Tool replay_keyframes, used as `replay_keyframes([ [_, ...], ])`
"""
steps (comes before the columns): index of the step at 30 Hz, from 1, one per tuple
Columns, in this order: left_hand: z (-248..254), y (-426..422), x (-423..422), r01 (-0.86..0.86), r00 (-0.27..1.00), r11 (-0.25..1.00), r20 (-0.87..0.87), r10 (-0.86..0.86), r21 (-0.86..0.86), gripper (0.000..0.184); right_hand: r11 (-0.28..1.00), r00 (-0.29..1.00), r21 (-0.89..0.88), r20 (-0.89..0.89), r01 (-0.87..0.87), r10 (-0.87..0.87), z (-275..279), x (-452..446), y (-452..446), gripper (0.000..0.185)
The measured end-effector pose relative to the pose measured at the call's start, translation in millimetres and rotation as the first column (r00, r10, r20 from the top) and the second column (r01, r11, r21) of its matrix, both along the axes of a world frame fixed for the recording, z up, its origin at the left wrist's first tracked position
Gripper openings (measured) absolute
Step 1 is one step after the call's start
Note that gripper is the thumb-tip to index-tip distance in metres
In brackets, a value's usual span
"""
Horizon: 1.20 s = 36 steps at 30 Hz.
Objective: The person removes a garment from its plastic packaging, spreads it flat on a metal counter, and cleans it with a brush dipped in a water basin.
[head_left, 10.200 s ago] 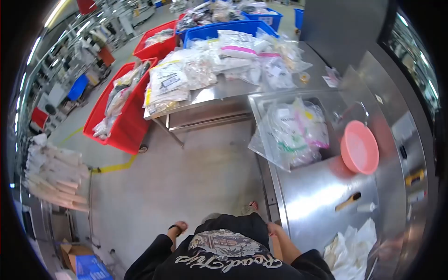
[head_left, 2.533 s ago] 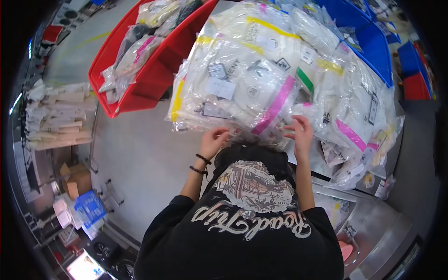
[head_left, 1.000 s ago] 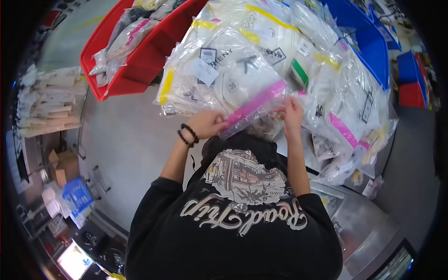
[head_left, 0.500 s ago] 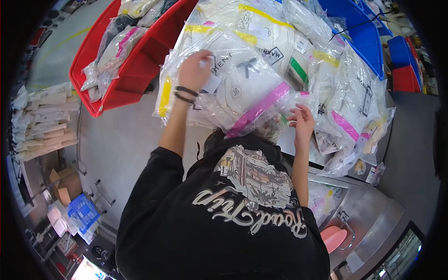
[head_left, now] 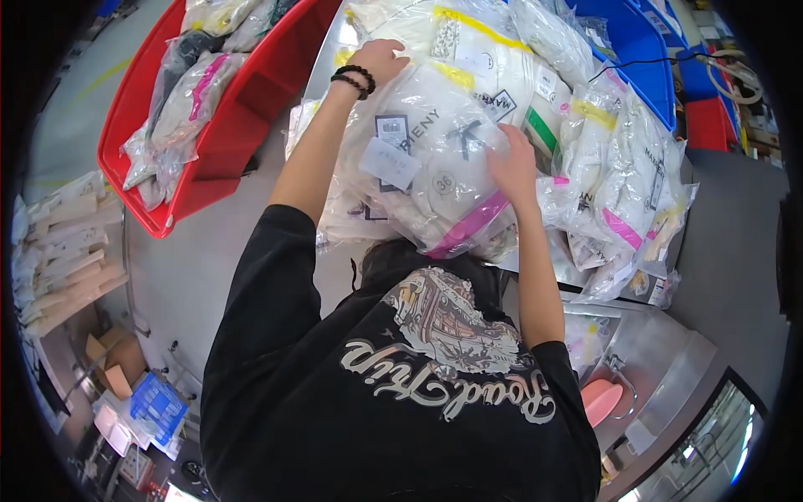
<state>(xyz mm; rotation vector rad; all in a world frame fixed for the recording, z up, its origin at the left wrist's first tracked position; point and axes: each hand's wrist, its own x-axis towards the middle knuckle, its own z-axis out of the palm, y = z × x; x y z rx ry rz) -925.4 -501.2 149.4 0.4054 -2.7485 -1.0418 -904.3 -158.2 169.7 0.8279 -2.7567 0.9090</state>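
The clear plastic garment bag (head_left: 443, 159) lies on top of the heap of bagged garments (head_left: 590, 159), toward the near edge of the metal bench (head_left: 562, 269), right in front of the person's body. Its end with the pink strip (head_left: 470, 224) points toward the person and slightly to the right; the opposite end points away and to the left. Its long axis seems to slant from far left to near right, though overlapping plastic hides part of the outline. The pink strip slants across it, its right end farther from the person.

The bag is glossy, wrinkled and bulging, with white cloth inside. Dark print shows "RIENY", a circled 36 and a dark-framed label, and a white paper slip (head_left: 390, 163) sits at a tilt on its left part.

The left hand (head_left: 378, 63), with dark beaded bracelets (head_left: 355, 81) at the wrist, is at the far left of the bag, fingers bent down toward the plastic; whether they pinch it cannot be told. The right hand (head_left: 512, 167) lies against the bag's right side, fingers loosely bent with the tips toward the plastic; its grip cannot be made out.

A red bin (head_left: 226, 151) of bagged garments stands left of the bench, and a blue bin (head_left: 644, 63) is at its far right.
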Motion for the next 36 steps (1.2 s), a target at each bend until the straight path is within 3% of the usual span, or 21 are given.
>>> replay_keyframes([
  [2, -3.8, 5.0, -17.6, -0.099, 0.992, 0.995, 0.073, 0.099, -0.006, 0.035, 0.999, 0.988, 0.052, 0.154, 0.014, -0.021, 1.9, -0.5, -8.0, 0.044],
  [7, -1.6, -2.7, -32.0, -0.020, 0.969, 0.987, 0.245, -0.020, 0.162, 0.038, 1.000, 0.977, -0.012, 0.213, 0.007, -0.004, 0.9, -0.5, -1.8, 0.044],
  [9, 1.0, -9.0, -23.7, -0.010, 0.969, 0.920, 0.232, -0.088, 0.392, 0.033, 1.000, 0.978, -0.007, 0.208, 0.022, -0.020, 5.1, -4.8, -5.7, 0.044],
  [10, 5.1, -11.0, -17.3, 0.003, 0.967, 0.919, 0.233, -0.103, 0.393, 0.033, 1.000, 0.980, -0.007, 0.199, 0.019, -0.017, 8.4, -9.7, -10.5, 0.044],
  [12, 17.3, -14.1, -3.0, 0.057, 0.977, 0.770, 0.124, -0.174, 0.635, 0.027, 1.000, 0.983, -0.012, 0.182, 0.011, -0.008, 16.4, -20.2, -25.7, 0.043],
  [14, 26.3, -4.3, 0.9, 0.087, 0.982, 0.737, 0.067, -0.177, 0.670, 0.025, 0.993, 0.989, -0.086, 0.118, -0.076, 0.086, 20.5, -38.8, -51.3, 0.043],
  [17, 38.9, 5.6, 12.6, 0.159, 0.987, 0.624, -0.112, -0.114, 0.765, 0.020, 0.928, 0.946, -0.362, 0.262, -0.085, 0.189, 46.4, -52.5, -113.9, 0.031],
  [22, 51.9, 1.4, 39.2, 0.143, 0.990, 0.755, -0.095, -0.106, 0.640, 0.020, 0.963, 0.884, -0.180, 0.390, -0.201, 0.257, 63.6, -76.2, -146.8, 0.016],
  [27, 63.3, 7.3, 76.7, 0.002, 0.999, 0.842, 0.031, -0.023, 0.540, 0.018, 0.927, 0.883, -0.219, 0.301, -0.304, 0.361, 70.1, -77.0, -151.7, 0.015],
  [30, 63.8, 8.3, 109.1, 0.008, 0.999, 0.928, -0.052, 0.012, 0.373, 0.019, 0.950, 0.913, -0.178, 0.276, -0.258, 0.299, 72.3, -80.3, -148.6, 0.016],
  [32, 61.3, -2.5, 142.5, -0.100, 0.993, 0.995, 0.068, 0.099, 0.010, 0.022, 0.967, 0.943, -0.144, 0.234, -0.208, 0.238, 75.1, -87.6, -149.7, 0.017],
  [34, 62.6, -9.0, 180.8, -0.144, 0.985, 0.990, 0.095, 0.143, -0.003, 0.024, 0.968, 0.951, -0.163, 0.213, -0.193, 0.226, 73.5, -87.8, -147.4, 0.015],
  [36, 60.2, -15.7, 217.2, -0.190, 0.942, 0.981, 0.287, 0.175, 0.025, 0.024, 0.974, 0.970, -0.177, 0.174, -0.138, 0.169, 69.1, -87.6, -140.0, 0.013],
])
